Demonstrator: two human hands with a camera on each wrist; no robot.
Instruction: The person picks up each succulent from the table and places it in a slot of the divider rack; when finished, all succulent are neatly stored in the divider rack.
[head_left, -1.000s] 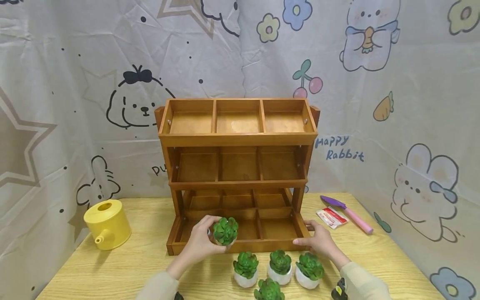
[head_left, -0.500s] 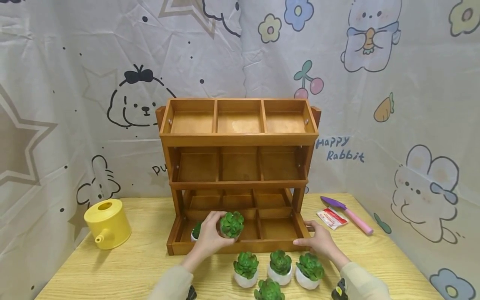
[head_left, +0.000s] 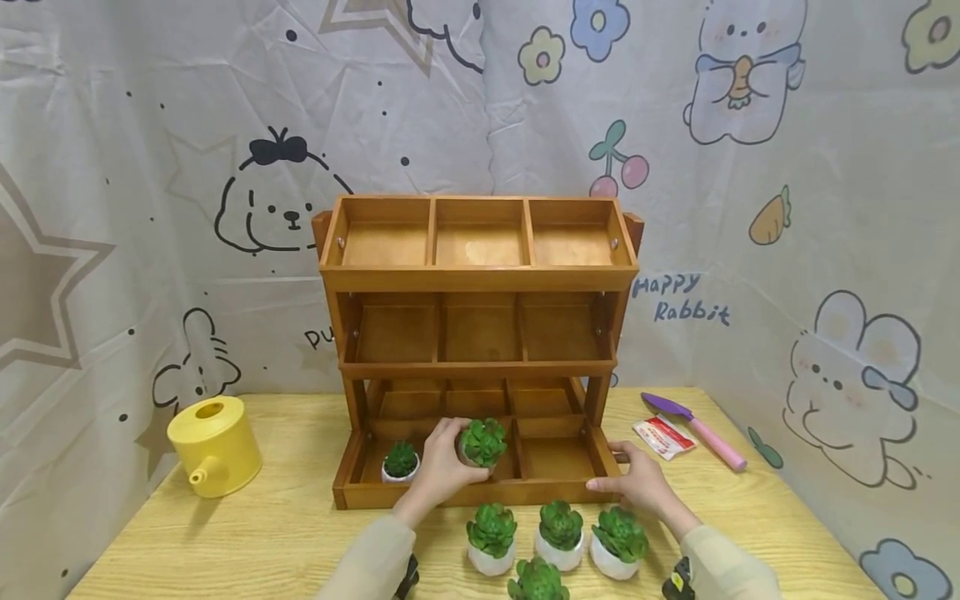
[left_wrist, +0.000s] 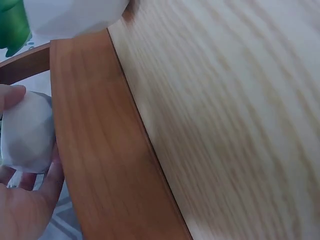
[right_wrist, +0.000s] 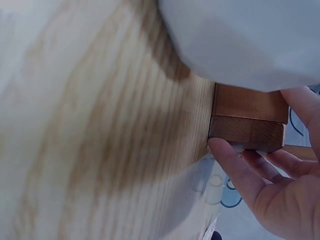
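Note:
My left hand [head_left: 444, 467] holds a green succulent in a white pot [head_left: 482, 442] at the middle compartment of the bottom tier of a wooden plant shelf [head_left: 480, 281]. In the left wrist view the fingers [left_wrist: 37, 200] and thumb grip the faceted white pot [left_wrist: 28, 132] close behind the front board [left_wrist: 95, 135]. A second potted succulent [head_left: 401, 462] sits in the bottom-left compartment. With its thumb on the front and fingers at the side, my right hand [head_left: 637, 479] grips the shelf's lower right corner [right_wrist: 247, 131].
Several potted succulents [head_left: 491, 538] stand on the table [head_left: 247, 550] before the shelf. A yellow watering can [head_left: 214, 447] is at the left. To the right lie a purple trowel with a pink handle [head_left: 716, 440] and a red-and-white packet [head_left: 664, 435]. A printed curtain hangs behind.
My left hand has moved right with its succulent, from the left compartment to the middle one. The succulent in the left compartment has come into view. My right hand stays put.

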